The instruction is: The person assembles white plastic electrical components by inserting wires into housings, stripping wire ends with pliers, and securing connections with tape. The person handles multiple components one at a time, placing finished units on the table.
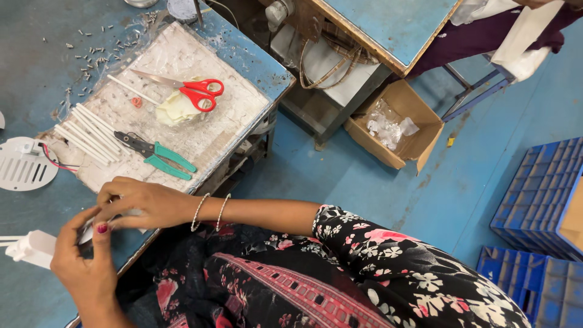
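Note:
My left hand (82,258) and my right hand (141,203) meet at the near edge of the blue table (36,67), fingers pinched together on a small white piece (88,232), mostly hidden by the fingers. A white plastic part (33,248) lies just left of my left hand. Beyond my right hand, green-handled pliers (153,155) and several white tubes (91,135) rest on a white board (182,61). Red-handled scissors (185,91) lie farther back on a pale wad.
A round white slotted disc (23,165) with red and black wires lies at the left. Small screws (97,54) are scattered at the back. A cardboard box (398,124) sits on the blue floor, blue crates (540,194) at the right, another table (395,24) beyond.

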